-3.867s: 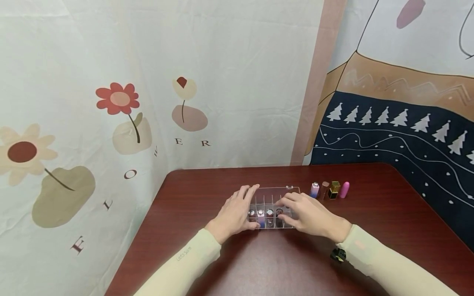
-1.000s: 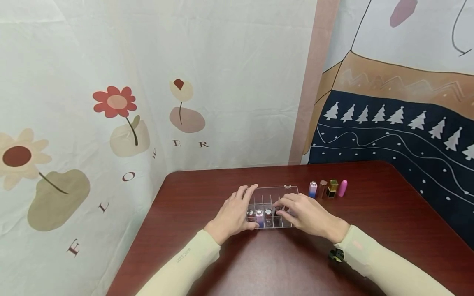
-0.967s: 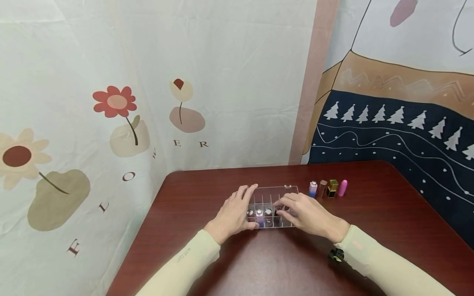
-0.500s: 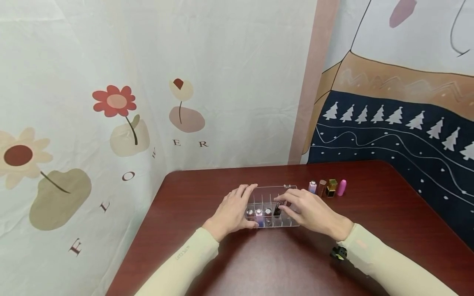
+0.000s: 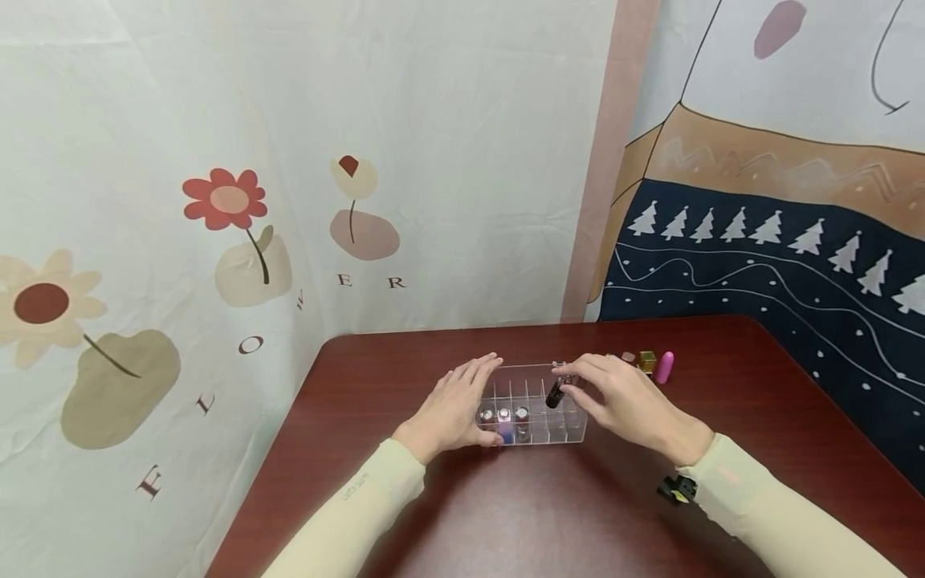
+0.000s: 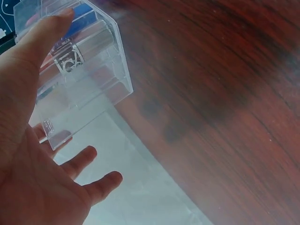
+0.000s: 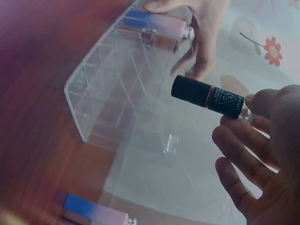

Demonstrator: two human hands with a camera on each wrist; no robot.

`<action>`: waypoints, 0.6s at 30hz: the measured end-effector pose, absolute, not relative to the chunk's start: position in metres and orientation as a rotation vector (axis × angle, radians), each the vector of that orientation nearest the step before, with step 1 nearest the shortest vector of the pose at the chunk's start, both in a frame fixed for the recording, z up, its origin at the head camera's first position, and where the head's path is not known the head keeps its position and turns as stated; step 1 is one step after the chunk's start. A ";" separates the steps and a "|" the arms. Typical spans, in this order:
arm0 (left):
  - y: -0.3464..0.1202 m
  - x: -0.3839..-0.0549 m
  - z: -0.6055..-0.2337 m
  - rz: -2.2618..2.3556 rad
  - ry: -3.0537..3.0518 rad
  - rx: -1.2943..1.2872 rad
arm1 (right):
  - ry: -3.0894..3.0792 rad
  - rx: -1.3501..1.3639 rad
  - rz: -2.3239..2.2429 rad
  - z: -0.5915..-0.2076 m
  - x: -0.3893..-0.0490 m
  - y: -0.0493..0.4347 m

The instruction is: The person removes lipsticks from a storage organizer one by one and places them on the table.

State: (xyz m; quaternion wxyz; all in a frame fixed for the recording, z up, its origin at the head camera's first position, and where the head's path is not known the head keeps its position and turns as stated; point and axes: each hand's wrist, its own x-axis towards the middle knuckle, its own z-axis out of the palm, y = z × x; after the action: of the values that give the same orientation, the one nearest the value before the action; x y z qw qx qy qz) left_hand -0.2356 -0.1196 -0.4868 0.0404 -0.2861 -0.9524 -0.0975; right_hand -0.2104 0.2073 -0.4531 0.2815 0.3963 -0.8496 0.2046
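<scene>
My left hand (image 5: 444,408) grips the left end of a clear plastic lipstick organizer (image 5: 576,431), its thumb across the front. In the left wrist view the fingertips (image 6: 112,180) reach past the organizer's end. Several lipsticks stand in its left front compartments, among them a pink-and-blue lipstick (image 5: 505,425) and a clear-based lipstick (image 5: 523,424). Between thumb and fingers, my right hand (image 5: 629,405) pinches a black lipstick (image 7: 206,96) by its clear end. The lipstick is tilted above the organizer's right half, apart from the compartments.
At the back right of the dark red table (image 5: 491,514) stand a gold-capped lipstick (image 5: 647,364), a bright pink lipstick (image 5: 666,368) and a brownish one (image 5: 628,356) partly behind the right hand. Another pink-and-blue lipstick (image 7: 96,209) shows in the right wrist view. Printed curtains border the table.
The right hand has lifted the black lipstick out of its front compartment and moved it up and to the right. The left hand stays on the organizer's left end.
</scene>
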 end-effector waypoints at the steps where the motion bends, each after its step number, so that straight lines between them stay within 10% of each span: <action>1: -0.120 -0.236 -0.487 -0.289 -2.919 -0.881 | -2.271 1.053 0.548 -0.452 -0.211 0.209; 18: -0.121 -0.245 -0.484 -0.252 -2.905 -0.986 | -2.275 0.938 0.584 -0.432 -0.210 0.245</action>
State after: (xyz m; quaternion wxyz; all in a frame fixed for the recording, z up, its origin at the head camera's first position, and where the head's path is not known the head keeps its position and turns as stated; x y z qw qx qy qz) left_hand -0.2453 -0.1210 -0.4837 0.0317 -0.3202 -0.9433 -0.0818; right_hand -0.2104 0.2451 -0.4322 0.3014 0.3537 -0.8577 0.2200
